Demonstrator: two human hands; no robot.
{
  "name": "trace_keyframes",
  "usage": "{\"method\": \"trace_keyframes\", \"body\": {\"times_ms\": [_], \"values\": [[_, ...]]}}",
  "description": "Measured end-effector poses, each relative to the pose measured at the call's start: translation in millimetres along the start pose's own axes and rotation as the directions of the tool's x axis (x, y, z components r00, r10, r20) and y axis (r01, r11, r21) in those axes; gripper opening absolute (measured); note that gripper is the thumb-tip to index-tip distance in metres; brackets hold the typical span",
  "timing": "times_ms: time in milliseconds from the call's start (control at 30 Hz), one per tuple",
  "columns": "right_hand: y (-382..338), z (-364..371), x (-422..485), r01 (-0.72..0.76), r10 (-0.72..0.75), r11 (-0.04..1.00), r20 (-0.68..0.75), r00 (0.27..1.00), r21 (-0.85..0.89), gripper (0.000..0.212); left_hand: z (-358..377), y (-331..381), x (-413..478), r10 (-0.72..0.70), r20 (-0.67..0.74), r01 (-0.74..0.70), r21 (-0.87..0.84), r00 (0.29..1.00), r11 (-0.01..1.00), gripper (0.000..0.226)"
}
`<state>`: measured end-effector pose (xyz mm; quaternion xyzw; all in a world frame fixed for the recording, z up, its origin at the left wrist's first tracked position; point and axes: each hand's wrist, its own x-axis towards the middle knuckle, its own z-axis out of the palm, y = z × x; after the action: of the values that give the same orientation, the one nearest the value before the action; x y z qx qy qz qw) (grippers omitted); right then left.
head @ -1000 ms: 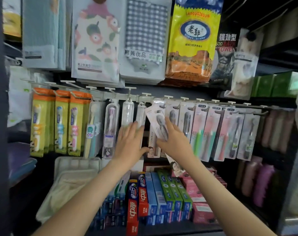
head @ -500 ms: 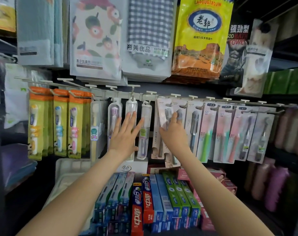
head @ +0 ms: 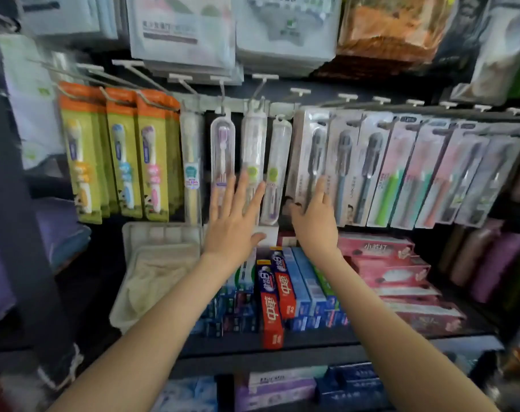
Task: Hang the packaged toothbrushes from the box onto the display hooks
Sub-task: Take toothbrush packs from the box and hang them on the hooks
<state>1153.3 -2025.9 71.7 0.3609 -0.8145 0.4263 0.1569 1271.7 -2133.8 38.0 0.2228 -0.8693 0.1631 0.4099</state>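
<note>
A grey packaged toothbrush (head: 307, 150) hangs on a display hook (head: 300, 92) at the left end of a row of similar grey and pink packs (head: 416, 168). My right hand (head: 315, 221) touches the lower part of that pack, index finger stretched up along it. My left hand (head: 232, 221) is spread flat with straight fingers in front of the clear tube toothbrush cases (head: 252, 144) and holds nothing. The box is out of view.
Orange-and-green children's toothbrush packs (head: 119, 156) hang at the left. Toothpaste boxes (head: 276, 289) and pink cartons (head: 386, 263) fill the shelf below the hooks. A white basket (head: 160, 233) with cloth stands at lower left. Bagged towels (head: 181, 25) hang above.
The pack my right hand held tilted has been pushed onto its hook and now hangs straight. Both hands have slid lower, and the view has tilted downward.
</note>
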Motion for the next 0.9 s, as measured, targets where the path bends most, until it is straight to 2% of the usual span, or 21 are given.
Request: {"method": "trace_keyframes", "body": {"times_ms": [100, 200, 300, 433, 500, 533, 600, 633, 700, 800, 900], "values": [[9.4, -7.9, -58.8, 0.050, -0.051, 0.998, 0.008, 0.999, 0.045, 0.076, -10.7, 24.3, -55.3, -0.013, -0.001, 0.013, -0.071, 1.000, 0.997, 0.104], [31.1, -11.3, -133.9, 0.103, -0.106, 0.991, 0.037, 0.994, 0.083, 0.066, -23.0, 58.1, -129.9, -0.017, 0.067, 0.028, -0.173, 0.998, 0.985, 0.086], [67.4, -2.8, -220.7, 0.143, -0.161, 0.985, 0.223, 0.961, 0.095, 0.060, -27.0, 95.5, -225.1, -0.030, 0.198, 0.088, -0.289, 0.980, 0.953, 0.073], [138.1, 18.7, -322.8, 0.118, -0.136, 0.991, 0.515, 0.846, 0.068, 0.056, -17.0, 133.2, -351.1, -0.016, 0.415, 0.160, -0.315, 0.909, 0.935, 0.053], [181.5, 34.8, -365.5, 0.080, -0.080, 0.996, 0.631, 0.772, 0.029, 0.054, -0.8, 143.1, -415.0, -0.026, 0.598, 0.249, -0.293, 0.801, 0.923, 0.047], [204.6, 44.5, -386.0, 0.054, -0.043, 0.999, 0.686, 0.726, 0.006, 0.054, 7.0, 145.9, -444.5, -0.056, 0.698, 0.330, -0.264, 0.714, 0.906, 0.048], [247.3, 66.2, -423.6, 0.003, 0.035, 0.999, 0.799, 0.601, -0.046, 0.053, 29.4, 149.0, -502.6, -0.116, 0.864, 0.444, -0.132, 0.490, 0.886, 0.058], [269.0, 79.2, -443.8, -0.008, 0.075, 0.996, 0.848, 0.525, -0.083, 0.053, 41.2, 150.8, -527.4, -0.123, 0.917, 0.457, -0.070, 0.380, 0.887, 0.063], [314.0, 109.8, -484.3, 0.006, 0.152, 0.986, 0.902, 0.403, -0.169, 0.052, 66.8, 155.9, -567.7, -0.112, 0.965, 0.453, -0.007, 0.235, 0.891, 0.066], [381.1, 169.1, -543.3, 0.076, 0.213, 0.966, 0.926, 0.311, -0.247, 0.051, 127.2, 160.7, -625.9, -0.040, 0.991, 0.443, -0.022, 0.130, 0.896, 0.061], [444.8, 235.8, -593.2, 0.145, 0.283, 0.937, 0.933, 0.223, -0.319, 0.061, 200.7, 169.3, -676.0, -0.018, 0.998, 0.361, -0.006, 0.063, 0.933, 0.071]]}}
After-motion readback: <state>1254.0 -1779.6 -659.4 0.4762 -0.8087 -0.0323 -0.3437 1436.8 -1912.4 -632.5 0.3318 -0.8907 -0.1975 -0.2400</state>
